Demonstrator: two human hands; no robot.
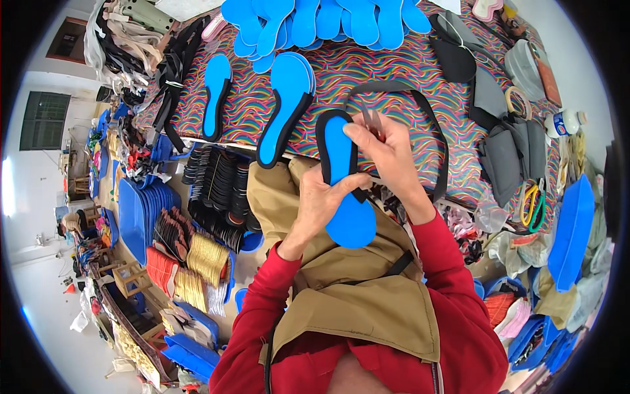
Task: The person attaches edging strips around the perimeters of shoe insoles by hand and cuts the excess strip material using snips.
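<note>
A blue insole (352, 224) with black edging around one end is held upright over my lap. My left hand (317, 205) is closed on its middle, thumb across the front. My right hand (392, 152) pinches the black-edged end between thumb and fingers. A small pointed metal tool (371, 120), seemingly thread snips, is tucked in that same hand; its handle is mostly hidden. Beyond the hands a black strip (420, 98) loops over the patterned table (249, 79); whether it joins the edging I cannot tell. Two stacks of partly edged blue insoles (287, 98) (214, 98) lie to the left.
Plain blue insoles (315, 23) are heaped at the table's back. Dark grey fabric pieces (499, 157), tape rolls (518, 102), scissors (535, 209) and a white bottle (564, 123) lie at the right. Bundled black soles (220, 180) and blue trays (141, 217) stand at the left.
</note>
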